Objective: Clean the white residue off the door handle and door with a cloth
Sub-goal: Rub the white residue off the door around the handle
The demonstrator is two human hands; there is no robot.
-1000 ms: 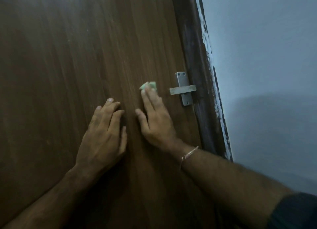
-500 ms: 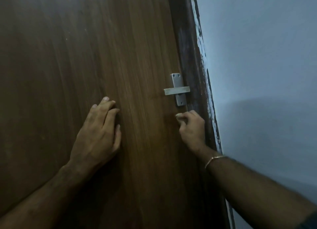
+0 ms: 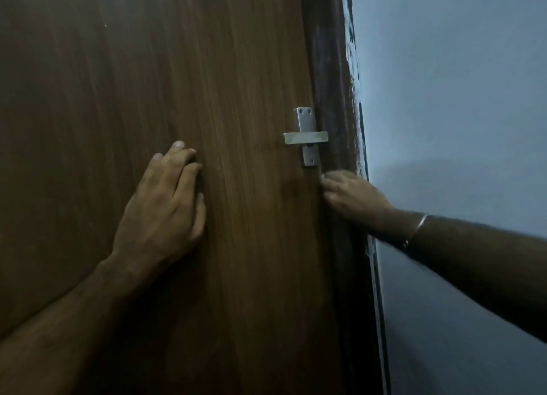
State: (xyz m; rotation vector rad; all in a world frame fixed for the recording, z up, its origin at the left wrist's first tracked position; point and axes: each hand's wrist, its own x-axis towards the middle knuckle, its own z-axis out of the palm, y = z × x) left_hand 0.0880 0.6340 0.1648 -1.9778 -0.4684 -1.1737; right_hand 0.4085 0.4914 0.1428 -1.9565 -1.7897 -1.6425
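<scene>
Two hands | left hand (image 3: 161, 205) flat on door (image 3: 236, 246) | right hand (image 3: 352, 196) at door edge

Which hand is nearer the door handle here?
Right. The right hand is just below the door handle at the door's edge; the left hand lies flat on the door, well left.

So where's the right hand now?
In the head view the right hand sits right of centre, at the door's latch edge just below the door handle, against the dark frame.
</scene>
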